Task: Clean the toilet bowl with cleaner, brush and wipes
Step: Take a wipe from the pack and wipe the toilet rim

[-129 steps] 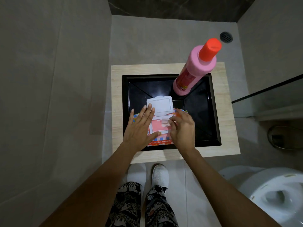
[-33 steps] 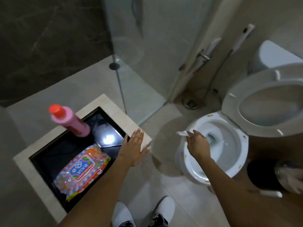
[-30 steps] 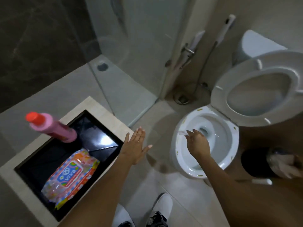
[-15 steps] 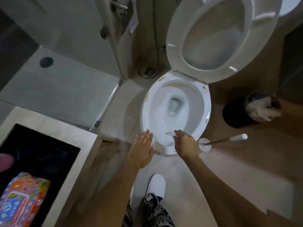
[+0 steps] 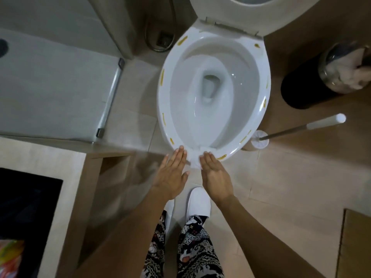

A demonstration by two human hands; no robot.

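Both hands reach to the front edge of the toilet bowl (image 5: 213,91), where a white wet wipe (image 5: 195,159) lies draped over the front rim. The right hand (image 5: 215,173) presses on the wipe with fingers straight, its grip released rather than closed around it. The left hand (image 5: 172,175) lies flat just beside the wipe, fingers straight and together, its fingertips at the rim, holding nothing. Yellow-brown smears dot the rim all round. The seat and lid (image 5: 257,15) stand raised at the back. A toilet brush (image 5: 297,130) stands in its holder on the floor near the bowl's right front, with a black bin (image 5: 301,87) beyond it. A wipes pack (image 5: 10,255) shows in the black tray (image 5: 30,207) at lower left.
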